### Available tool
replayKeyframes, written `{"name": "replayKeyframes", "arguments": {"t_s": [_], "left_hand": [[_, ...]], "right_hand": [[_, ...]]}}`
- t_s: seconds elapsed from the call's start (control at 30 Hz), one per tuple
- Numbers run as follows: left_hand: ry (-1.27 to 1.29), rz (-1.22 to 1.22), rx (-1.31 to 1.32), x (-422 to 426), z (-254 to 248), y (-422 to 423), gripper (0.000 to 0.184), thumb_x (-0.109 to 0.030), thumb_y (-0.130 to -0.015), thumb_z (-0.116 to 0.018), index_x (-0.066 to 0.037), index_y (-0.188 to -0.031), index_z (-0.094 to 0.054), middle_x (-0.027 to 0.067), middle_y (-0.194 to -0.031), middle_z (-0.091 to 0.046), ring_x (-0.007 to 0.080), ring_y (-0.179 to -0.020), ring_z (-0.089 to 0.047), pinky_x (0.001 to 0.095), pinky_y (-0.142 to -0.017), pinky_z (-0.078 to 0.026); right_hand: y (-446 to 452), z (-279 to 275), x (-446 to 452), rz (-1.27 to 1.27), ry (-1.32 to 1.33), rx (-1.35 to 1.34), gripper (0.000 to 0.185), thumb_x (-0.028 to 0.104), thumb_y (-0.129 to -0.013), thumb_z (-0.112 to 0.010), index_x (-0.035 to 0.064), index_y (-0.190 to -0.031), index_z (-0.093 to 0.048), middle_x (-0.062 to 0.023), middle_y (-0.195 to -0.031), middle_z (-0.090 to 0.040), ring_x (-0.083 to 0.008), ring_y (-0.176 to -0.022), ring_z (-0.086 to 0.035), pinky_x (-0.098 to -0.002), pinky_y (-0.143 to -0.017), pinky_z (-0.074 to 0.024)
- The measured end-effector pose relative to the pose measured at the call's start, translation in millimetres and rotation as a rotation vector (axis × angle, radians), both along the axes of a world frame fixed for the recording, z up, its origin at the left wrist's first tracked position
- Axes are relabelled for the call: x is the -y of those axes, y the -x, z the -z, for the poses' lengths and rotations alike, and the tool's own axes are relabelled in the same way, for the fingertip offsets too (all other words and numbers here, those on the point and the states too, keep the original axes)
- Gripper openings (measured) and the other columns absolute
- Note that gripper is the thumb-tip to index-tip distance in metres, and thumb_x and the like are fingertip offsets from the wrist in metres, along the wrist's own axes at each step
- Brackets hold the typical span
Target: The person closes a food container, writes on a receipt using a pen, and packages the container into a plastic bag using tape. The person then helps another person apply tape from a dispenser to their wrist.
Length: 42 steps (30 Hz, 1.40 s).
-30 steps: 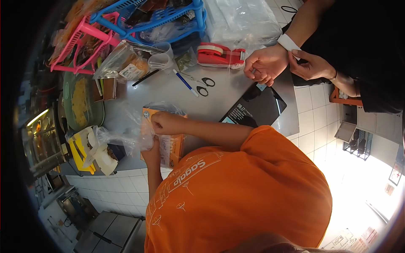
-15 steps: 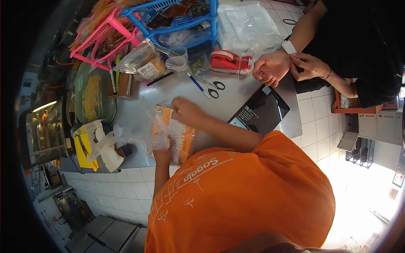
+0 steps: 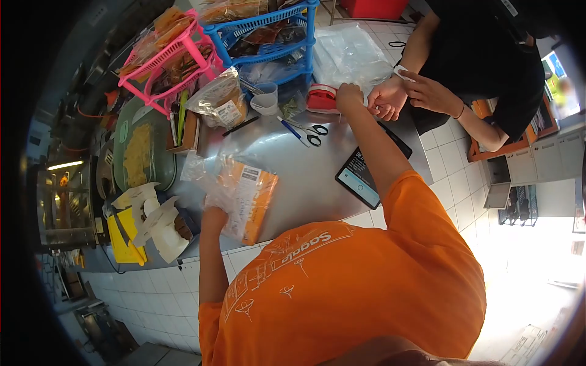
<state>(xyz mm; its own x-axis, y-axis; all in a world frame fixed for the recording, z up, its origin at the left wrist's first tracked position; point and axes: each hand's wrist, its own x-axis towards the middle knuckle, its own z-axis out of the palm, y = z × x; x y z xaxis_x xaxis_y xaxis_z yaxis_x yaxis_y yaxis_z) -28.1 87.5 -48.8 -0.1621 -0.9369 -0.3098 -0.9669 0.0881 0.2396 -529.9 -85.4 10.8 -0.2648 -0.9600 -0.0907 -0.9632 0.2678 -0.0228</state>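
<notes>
My left hand point(image 3: 215, 218) is closed on a clear plastic bag point(image 3: 210, 183), at the lower left edge of an orange and white package point(image 3: 261, 201) lying on the metal table. The bag's loose end spreads to the left. My right hand point(image 3: 350, 97) is at the red tape dispenser point(image 3: 321, 97), over its right end; its fingertips are hidden from view. A tablet point(image 3: 359, 183) with a lit screen lies below my right forearm. Scissors point(image 3: 315, 134) and a blue pen point(image 3: 293, 132) rest left of the forearm.
A co-worker's hands point(image 3: 390, 97) are just right of the dispenser. Blue point(image 3: 262, 24) and pink point(image 3: 165, 61) racks hold bags at the back. A green-lidded container point(image 3: 131, 146), an opened carton point(image 3: 165, 238) and a yellow item point(image 3: 127, 238) stand on the left. Plastic sheets point(image 3: 351, 55) lie behind the dispenser.
My right hand has left the package and reached up and right to the tape dispenser. My left hand stays on the bag. The tablet's lit display has changed.
</notes>
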Motion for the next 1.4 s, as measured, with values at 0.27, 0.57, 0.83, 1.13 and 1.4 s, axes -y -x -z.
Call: {"name": "replayKeyframes", "arguments": {"t_s": [0.27,0.57,0.83,1.13,1.4], "left_hand": [[-0.076,-0.242,0.029,-10,-98,14,0.055,-0.053,-0.08,-0.061,0.0,-0.09,-0.069,0.0216,-0.086,-0.066,0.0356,-0.08,-0.063,0.0408,-0.075,-0.049],[-0.196,0.258,-0.792,-10,-159,159,0.048,-0.035,-0.083,-0.068,0.002,-0.111,-0.059,0.0106,-0.092,-0.064,0.019,-0.086,-0.06,0.0306,-0.08,-0.046],[0.328,0.107,-0.774,78,-47,351,0.042,-0.022,-0.077,-0.069,-0.002,-0.113,-0.059,0.0167,-0.109,-0.06,0.0356,-0.101,-0.057,0.0414,-0.085,-0.048],[0.486,0.151,-0.579,80,-31,372,0.03,-0.016,-0.075,-0.07,-0.004,-0.102,-0.063,0.0118,-0.101,-0.062,0.0345,-0.091,-0.057,0.0413,-0.08,-0.048],[0.462,0.127,-0.54,76,-38,376,0.03,-0.018,-0.077,-0.071,-0.002,-0.101,-0.062,0.0145,-0.1,-0.061,0.0352,-0.092,-0.058,0.0412,-0.08,-0.046]], "right_hand": [[-7,-25,-74,0.091,0.126,0.446,0.066,0.038,-0.075,-0.071,-0.0032,-0.12,-0.048,-0.0206,-0.097,-0.064,-0.0303,-0.098,-0.063,-0.036,-0.081,-0.0508],[20,-22,-57,0.308,-0.27,0.916,0.067,0.063,-0.075,-0.062,0.0078,-0.114,-0.061,-0.0066,-0.106,-0.062,-0.0195,-0.087,-0.057,-0.0336,-0.069,-0.047],[16,-19,-20,0.023,-0.374,0.698,0.052,0.054,-0.079,-0.065,0.0042,-0.091,-0.07,-0.0086,-0.087,-0.064,-0.0185,-0.068,-0.054,-0.0338,-0.057,-0.0426],[28,24,-16,-0.024,-0.249,0.975,0.033,0.031,-0.083,-0.066,-0.0016,-0.089,-0.068,-0.0093,-0.081,-0.063,-0.018,-0.072,-0.055,-0.0358,-0.065,-0.0443],[24,42,-20,0.003,-0.175,1.245,0.027,0.024,-0.084,-0.065,-0.0024,-0.086,-0.067,-0.0081,-0.075,-0.063,-0.0157,-0.065,-0.056,-0.0316,-0.059,-0.044]]}}
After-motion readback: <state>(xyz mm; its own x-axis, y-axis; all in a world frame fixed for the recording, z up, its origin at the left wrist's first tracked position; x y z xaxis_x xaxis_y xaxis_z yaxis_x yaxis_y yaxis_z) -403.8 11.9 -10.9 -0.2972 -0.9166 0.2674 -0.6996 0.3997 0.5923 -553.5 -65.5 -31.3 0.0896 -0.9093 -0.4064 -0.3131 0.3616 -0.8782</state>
